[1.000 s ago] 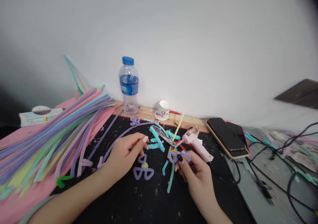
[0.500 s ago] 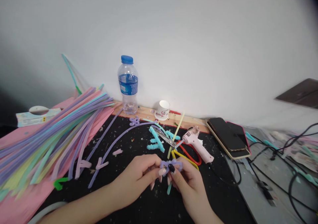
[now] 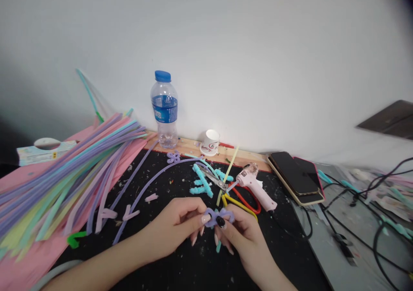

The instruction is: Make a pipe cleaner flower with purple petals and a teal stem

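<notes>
Both hands meet low and central over the black counter (image 3: 193, 271), pinching one purple looped piece (image 3: 211, 217) between them. Left hand (image 3: 185, 220): thumb and forefinger closed on the left-hand loop, other fingers curled beneath. Right hand (image 3: 243, 228): thumb, dark-nailed, pressed at the middle of the piece, fingers bent behind it. Fingertips cover much of the join, so the number of loops cannot be settled from this view. A short turquoise stem (image 3: 218, 246) shows just below the fingers.

Just beyond the hands: scissors (image 3: 222, 185) with red and yellow handles, blades pointing away to the left. A pink glue gun (image 3: 250, 178) lies to their right, nozzle toward the pivot. Turquoise twisted pieces (image 3: 203, 181) lie beside the blades; a finished-looking purple flower shape (image 3: 173, 157) lies farther back.

Left: a large bundle of pastel stems (image 3: 80, 166) on pink sheeting (image 3: 26, 265), with a bent green piece (image 3: 75, 239) near its lower ends. Rear, along the wall: a bottle (image 3: 164, 110), blue-capped and upright, and a white paper cup (image 3: 210, 142), upside down, both on a wooden strip (image 3: 190, 147). Right: a dark-screened phone (image 3: 295, 172), face up, near black cables.
</notes>
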### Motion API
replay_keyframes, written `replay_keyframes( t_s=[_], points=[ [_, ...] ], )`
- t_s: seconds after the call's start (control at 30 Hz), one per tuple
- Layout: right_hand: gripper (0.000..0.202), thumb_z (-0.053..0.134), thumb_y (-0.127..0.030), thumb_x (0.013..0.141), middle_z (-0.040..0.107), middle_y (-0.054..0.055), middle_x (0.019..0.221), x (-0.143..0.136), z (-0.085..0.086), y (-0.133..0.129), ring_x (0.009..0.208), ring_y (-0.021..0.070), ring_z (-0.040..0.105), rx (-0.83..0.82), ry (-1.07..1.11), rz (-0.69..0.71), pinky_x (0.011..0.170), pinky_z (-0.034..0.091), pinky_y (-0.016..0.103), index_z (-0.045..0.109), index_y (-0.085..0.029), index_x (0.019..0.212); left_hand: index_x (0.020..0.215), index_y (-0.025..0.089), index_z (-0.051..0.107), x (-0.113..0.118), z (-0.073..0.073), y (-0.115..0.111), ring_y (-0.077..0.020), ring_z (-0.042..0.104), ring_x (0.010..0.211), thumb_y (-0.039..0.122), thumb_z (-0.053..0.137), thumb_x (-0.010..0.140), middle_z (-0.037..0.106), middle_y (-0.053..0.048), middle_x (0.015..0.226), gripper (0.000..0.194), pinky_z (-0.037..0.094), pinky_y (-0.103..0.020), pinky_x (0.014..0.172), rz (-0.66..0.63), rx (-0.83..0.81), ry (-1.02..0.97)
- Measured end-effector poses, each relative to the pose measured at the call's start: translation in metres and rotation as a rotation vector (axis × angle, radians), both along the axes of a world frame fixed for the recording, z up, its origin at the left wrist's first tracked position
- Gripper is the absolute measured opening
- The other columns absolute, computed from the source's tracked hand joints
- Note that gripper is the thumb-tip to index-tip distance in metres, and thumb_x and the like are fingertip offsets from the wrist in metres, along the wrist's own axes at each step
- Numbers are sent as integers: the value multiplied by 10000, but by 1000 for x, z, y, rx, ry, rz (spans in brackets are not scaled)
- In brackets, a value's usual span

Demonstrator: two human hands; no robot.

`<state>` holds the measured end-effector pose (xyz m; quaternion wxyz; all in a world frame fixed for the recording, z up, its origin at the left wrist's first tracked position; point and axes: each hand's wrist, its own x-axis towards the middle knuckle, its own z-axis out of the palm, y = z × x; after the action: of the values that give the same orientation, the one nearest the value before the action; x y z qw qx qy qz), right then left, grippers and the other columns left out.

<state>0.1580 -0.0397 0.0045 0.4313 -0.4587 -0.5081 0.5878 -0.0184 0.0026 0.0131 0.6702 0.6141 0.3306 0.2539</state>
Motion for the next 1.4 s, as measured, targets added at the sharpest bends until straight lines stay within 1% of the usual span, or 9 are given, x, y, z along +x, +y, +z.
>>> replay_keyframes(
  t_s=[0.07, 0.17, 0.27, 0.4, 0.53, 0.73, 0.87, 1.13, 1.4],
  points=[
    [283, 554, -401, 851, 493, -33, 560, 1, -1, 0, 415, 57, 336, -4, -8, -4, 386, 255, 185, 543, -159, 705, 755, 138, 556, 0, -2, 0, -70, 465, 504, 301, 477, 882, 511, 40, 610, 221, 376, -178, 478, 9, 0, 2],
    [294, 549, -410, 851, 479, -38, 549, 1, -3, 1, 407, 56, 336, 6, -27, -17, 380, 257, 184, 551, -155, 706, 928, 170, 539, 1, -7, -1, -77, 510, 511, 284, 488, 877, 548, 41, 661, 135, 382, -173, 458, 45, -14, -17],
    [301, 549, -398, 854, 478, -36, 551, 0, -4, 1, 414, 55, 349, 22, -57, -40, 388, 263, 184, 545, -152, 681, 1058, 202, 504, 2, -10, -3, -86, 544, 544, 259, 518, 858, 581, 32, 746, 208, 437, -191, 490, 77, -37, -59],
    [285, 538, -361, 868, 472, -37, 560, -2, -3, 0, 435, 58, 354, 60, -93, -46, 407, 268, 186, 552, -151, 677, 970, 181, 563, 3, -8, -5, -87, 544, 561, 216, 589, 807, 589, 34, 709, 169, 479, -207, 544, 76, -32, -48],
    [283, 539, -353, 869, 452, -45, 548, -1, -4, -1, 433, 57, 344, 54, -87, -43, 405, 260, 187, 543, -152, 669, 922, 167, 597, 3, -6, -4, -78, 567, 553, 172, 591, 799, 619, 30, 689, 123, 488, -192, 557, 72, -42, -76],
    [271, 541, -387, 861, 507, -29, 575, 0, -5, -1, 400, 51, 347, -11, 16, 14, 366, 259, 180, 545, -151, 727, 954, 171, 557, -1, -12, 2, -110, 645, 506, 265, 601, 821, 670, 8, 647, 168, 509, -203, 504, 23, -321, -228],
    [283, 561, -396, 847, 502, -33, 555, -1, -3, -1, 382, 46, 340, -2, 49, 15, 352, 250, 177, 541, -151, 706, 859, 161, 543, 1, -14, 1, -125, 668, 522, 264, 647, 790, 702, -15, 651, 161, 537, -225, 521, 15, -443, -276],
    [293, 567, -400, 842, 491, -40, 532, -3, -1, -1, 371, 43, 331, -20, 50, 25, 341, 254, 170, 545, -148, 694, 710, 140, 529, 3, -13, 0, -139, 671, 507, 212, 686, 744, 712, -23, 614, 176, 549, -244, 516, 46, -408, -235],
    [292, 558, -406, 845, 505, -35, 525, -2, 0, -3, 358, 44, 334, -47, 31, 58, 335, 247, 170, 538, -152, 702, 658, 133, 545, 1, -12, 0, -137, 659, 502, 164, 678, 731, 697, -17, 585, 155, 534, -241, 519, 52, -348, -205]
  ],
)
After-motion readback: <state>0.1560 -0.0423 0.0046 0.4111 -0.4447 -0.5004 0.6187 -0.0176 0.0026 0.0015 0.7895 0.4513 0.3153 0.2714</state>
